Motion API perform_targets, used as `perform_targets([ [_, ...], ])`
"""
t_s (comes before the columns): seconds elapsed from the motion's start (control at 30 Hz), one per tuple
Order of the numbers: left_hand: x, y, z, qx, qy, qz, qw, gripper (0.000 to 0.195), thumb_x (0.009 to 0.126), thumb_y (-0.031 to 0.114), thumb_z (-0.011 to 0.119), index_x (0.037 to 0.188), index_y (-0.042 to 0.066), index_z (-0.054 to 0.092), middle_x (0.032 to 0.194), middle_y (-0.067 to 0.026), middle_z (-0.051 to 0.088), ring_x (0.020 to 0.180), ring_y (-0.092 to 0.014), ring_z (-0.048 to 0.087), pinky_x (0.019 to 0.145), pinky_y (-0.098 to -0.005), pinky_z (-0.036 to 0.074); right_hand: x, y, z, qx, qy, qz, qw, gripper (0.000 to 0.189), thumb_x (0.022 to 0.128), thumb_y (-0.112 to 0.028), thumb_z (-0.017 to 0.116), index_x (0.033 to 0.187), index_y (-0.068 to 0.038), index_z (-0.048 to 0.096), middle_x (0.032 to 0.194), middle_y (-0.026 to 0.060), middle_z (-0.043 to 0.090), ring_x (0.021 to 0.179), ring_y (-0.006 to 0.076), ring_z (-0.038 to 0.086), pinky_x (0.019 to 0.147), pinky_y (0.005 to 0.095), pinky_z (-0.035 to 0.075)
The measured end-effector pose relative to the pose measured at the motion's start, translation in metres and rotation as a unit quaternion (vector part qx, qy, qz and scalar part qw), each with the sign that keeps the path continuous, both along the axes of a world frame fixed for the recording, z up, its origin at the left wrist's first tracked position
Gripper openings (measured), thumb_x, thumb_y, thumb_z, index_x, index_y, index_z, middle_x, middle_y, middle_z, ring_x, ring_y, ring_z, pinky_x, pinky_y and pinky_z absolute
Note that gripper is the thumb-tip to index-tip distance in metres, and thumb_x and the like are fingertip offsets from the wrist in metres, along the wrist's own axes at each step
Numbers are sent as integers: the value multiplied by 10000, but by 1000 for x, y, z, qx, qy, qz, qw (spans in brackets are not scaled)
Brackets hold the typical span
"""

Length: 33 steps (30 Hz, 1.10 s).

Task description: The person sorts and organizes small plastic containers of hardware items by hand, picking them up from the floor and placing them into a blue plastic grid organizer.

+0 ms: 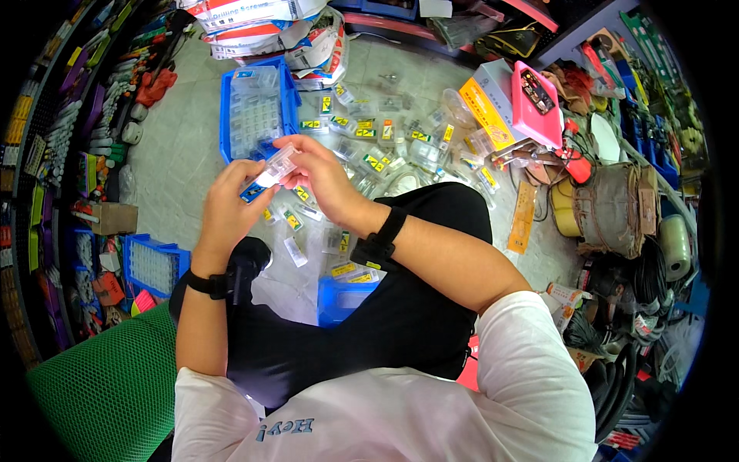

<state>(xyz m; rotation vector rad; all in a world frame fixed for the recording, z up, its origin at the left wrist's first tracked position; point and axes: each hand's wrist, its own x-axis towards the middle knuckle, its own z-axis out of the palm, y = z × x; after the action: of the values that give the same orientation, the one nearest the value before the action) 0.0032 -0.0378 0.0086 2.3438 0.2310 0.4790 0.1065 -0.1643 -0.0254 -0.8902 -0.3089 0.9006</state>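
Between my two hands is a small clear plastic box with a blue label at its lower left end. The fingers of my left hand grip the labelled end. My right hand has its thumb and fingers on the upper right end. Just beyond my hands, a blue plastic bin holds rows of clear boxes. Many small clear boxes with yellow and green labels, such as one labelled box, lie scattered on the floor to the right of the bin. What the held box contains is too small to tell.
Stacked printed sacks stand behind the bin. A pink tray leans by a grey and orange carton. Another blue bin sits between my legs, one more at left. Rolled green mesh lies lower left; shelves line both sides.
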Motion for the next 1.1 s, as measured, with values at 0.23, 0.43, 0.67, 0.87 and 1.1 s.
perform_targets([
  [0.23, 1, -1, -3, -11, -15, 0, 1000, 288, 673, 30, 711, 916, -24, 566, 910, -127, 599, 855, -255, 617, 755, -302, 495, 0, -1, 2, 8, 44, 16, 999, 291, 822, -99, 414, 1086, -55, 528, 872, 33, 570, 729, 97, 515, 669, 219, 418],
  [0.43, 0, 1, -4, -14, -25, -4, 1000, 297, 673, 29, 715, 919, -32, 558, 928, -130, 590, 857, -258, 609, 752, -308, 492, -3, -2, 7, 38, 79, 18, 996, 297, 793, -42, 447, 1082, -59, 515, 906, 42, 542, 777, 105, 493, 702, 221, 402],
  [0.67, -4, 4, -7, 0, -45, -1, 999, 306, 655, 20, 731, 908, -42, 568, 946, -146, 584, 868, -266, 586, 758, -313, 481, -6, -3, 7, 87, 81, 43, 992, 306, 791, -7, 433, 1086, -73, 479, 951, 42, 488, 820, 118, 475, 738, 238, 384],
  [0.87, -4, 4, -7, 15, -54, -6, 998, 327, 641, 17, 745, 914, -36, 573, 951, -144, 589, 879, -264, 585, 757, -315, 484, -9, -4, 9, 108, 79, 49, 990, 303, 805, -20, 441, 1102, -79, 445, 955, 37, 478, 825, 121, 473, 744, 243, 370],
  [1.1, 0, 1, -6, -13, -46, -9, 999, 314, 668, 26, 731, 927, -37, 565, 936, -137, 590, 858, -246, 600, 756, -300, 490, -6, 0, 6, 66, 62, 36, 995, 293, 831, -74, 476, 1123, -78, 453, 922, 40, 501, 798, 109, 479, 716, 234, 386],
])
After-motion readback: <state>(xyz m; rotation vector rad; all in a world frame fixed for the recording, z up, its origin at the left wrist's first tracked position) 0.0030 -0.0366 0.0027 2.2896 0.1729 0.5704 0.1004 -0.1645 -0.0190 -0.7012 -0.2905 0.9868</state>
